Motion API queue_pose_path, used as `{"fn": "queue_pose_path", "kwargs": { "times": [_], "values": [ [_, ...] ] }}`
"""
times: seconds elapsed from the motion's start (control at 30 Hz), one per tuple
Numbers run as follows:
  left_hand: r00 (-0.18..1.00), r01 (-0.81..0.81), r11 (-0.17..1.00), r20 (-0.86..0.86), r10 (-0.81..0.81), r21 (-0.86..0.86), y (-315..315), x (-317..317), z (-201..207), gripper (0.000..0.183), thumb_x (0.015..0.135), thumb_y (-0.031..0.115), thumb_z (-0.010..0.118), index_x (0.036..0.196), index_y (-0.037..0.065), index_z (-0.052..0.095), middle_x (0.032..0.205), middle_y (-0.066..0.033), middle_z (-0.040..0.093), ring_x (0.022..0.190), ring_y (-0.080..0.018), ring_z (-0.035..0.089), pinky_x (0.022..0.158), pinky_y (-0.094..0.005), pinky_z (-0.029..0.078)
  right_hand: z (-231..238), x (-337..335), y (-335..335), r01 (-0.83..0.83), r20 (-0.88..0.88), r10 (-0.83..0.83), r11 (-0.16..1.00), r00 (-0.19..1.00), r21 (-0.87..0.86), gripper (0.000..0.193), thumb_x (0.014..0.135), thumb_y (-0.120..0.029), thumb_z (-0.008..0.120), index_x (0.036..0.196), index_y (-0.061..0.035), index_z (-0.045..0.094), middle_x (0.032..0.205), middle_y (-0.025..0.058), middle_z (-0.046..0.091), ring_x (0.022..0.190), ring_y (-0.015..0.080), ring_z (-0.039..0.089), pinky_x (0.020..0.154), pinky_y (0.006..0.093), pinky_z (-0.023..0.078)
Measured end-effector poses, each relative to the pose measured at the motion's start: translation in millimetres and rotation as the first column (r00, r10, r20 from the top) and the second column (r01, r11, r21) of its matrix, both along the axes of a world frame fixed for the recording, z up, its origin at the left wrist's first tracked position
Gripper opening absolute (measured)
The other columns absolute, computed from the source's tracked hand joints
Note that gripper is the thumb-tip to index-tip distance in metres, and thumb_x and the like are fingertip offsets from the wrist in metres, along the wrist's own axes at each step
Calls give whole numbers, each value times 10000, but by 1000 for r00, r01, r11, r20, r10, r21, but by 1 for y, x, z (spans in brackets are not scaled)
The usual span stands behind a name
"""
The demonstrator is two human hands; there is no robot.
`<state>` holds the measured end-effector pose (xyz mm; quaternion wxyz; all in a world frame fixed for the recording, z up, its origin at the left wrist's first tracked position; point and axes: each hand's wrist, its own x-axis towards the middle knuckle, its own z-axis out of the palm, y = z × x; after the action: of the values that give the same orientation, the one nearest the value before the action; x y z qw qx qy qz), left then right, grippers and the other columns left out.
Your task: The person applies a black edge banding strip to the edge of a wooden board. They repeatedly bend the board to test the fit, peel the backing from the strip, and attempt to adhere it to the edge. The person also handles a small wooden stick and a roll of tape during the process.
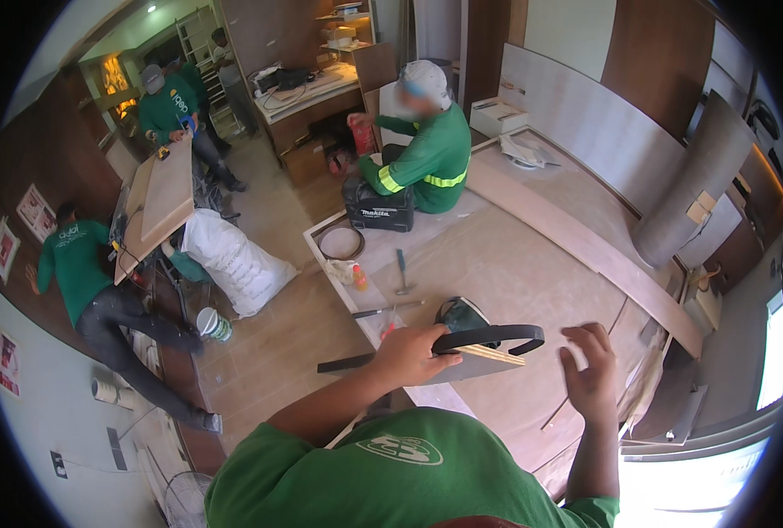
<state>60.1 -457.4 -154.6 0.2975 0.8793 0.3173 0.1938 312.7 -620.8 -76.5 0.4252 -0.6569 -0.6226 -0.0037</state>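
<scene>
My left hand (416,354) is closed on a black edging strip (488,335) at the edge of a grey plywood panel (462,367). The strip's loose end bows up and curls over to the right, above the panel's bare layered wood edge. My right hand (592,370) is raised to the right of that curl, apart from it, with fingers bent, spread and holding nothing. Just beyond the panel lies a dark open pouch-like thing (462,315). A hammer (403,272) and a thin dark-handled tool (389,310) rest on the covered platform farther off.
On the platform (532,264) are an orange bottle (360,278), a coiled strip (341,243) and a long board (585,255). A co-worker (431,150) sits beside a black toolbox (379,207). A white sack (237,261) and bucket (213,324) stand left, near other workers.
</scene>
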Motion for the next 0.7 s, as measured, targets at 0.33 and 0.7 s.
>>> {"fn": "queue_pose_path", "kwargs": {
  "times": [0.33,0.7],
  "values": [
    [995,53,999,-89,-52,9,-13,19,1,456,859,485,719,1090,96,660,855,-150,710,810,-376,693,708,-470,536,3,-39,51,-352,389,448,888,805,-295,414,772,-165,757,1167,-113,644,935,77,629,931,305,637,839,453,511],
    [988,117,992,-104,-111,52,-16,22,-11,401,890,466,687,1014,95,602,815,-146,695,765,-388,688,666,-508,530,-5,-43,62,-429,230,514,839,826,-333,314,769,-170,738,1074,-112,686,837,85,621,762,320,651,652,440,536]
  ]
}}
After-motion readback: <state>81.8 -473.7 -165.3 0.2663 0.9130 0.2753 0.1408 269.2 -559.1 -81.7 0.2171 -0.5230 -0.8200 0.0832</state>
